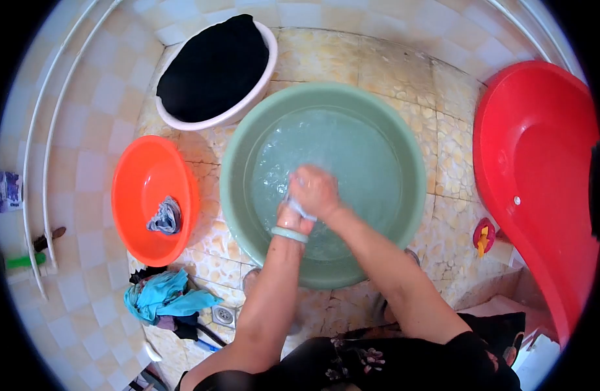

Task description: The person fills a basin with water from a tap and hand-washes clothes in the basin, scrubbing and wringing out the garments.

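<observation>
The left hand (295, 219) and right hand (316, 191) are pressed together, clenched on a wet pale cloth (300, 209) near the middle of the frame, over the rippled water (358, 156) of a wide, round green plastic basin (323, 93). Left of it, a smooth orange oval basin (140, 179) holds a crumpled grey cloth (165, 216), while a pale oval basin (231, 116) at upper left is heaped with matte black fabric (215, 68). Limp turquoise fabric (160, 296) lies lower left on pebble-patterned floor tiles (394, 65), and a glossy, curved red tub (541, 143) fills the right edge.
</observation>
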Tool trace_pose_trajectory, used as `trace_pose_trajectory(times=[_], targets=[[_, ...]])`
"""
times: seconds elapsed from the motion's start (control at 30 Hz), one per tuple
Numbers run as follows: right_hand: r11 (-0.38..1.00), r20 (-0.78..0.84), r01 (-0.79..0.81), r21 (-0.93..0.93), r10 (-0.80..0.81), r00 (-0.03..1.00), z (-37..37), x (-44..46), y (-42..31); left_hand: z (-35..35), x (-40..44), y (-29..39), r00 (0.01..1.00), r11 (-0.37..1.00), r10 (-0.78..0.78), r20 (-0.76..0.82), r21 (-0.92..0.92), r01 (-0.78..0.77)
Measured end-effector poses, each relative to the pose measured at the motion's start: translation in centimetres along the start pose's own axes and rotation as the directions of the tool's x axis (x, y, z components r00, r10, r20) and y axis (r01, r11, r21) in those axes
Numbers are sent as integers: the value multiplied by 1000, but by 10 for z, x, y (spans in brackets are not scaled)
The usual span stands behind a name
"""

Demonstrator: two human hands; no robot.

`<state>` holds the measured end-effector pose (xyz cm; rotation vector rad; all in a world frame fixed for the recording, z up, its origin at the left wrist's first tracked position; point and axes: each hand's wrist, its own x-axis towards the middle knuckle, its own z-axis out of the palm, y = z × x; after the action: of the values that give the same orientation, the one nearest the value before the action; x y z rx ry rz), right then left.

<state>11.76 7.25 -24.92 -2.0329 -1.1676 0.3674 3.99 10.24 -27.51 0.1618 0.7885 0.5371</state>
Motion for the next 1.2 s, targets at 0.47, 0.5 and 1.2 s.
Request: trace_pose_trajectory(times=[0.47, 0.5, 1.2], targets=[[985, 25, -137, 109, 135, 991, 9, -2, 23, -3, -5, 2, 995, 987, 72, -67, 146, -62], [994, 17, -112, -7, 112, 994, 10, 6, 44, 7, -11, 2, 984, 968, 139, -113, 227, -110], [916, 15, -40, 400, 37, 999, -53, 4, 19, 29, -23, 8, 953, 985, 59, -297, 175, -6]])
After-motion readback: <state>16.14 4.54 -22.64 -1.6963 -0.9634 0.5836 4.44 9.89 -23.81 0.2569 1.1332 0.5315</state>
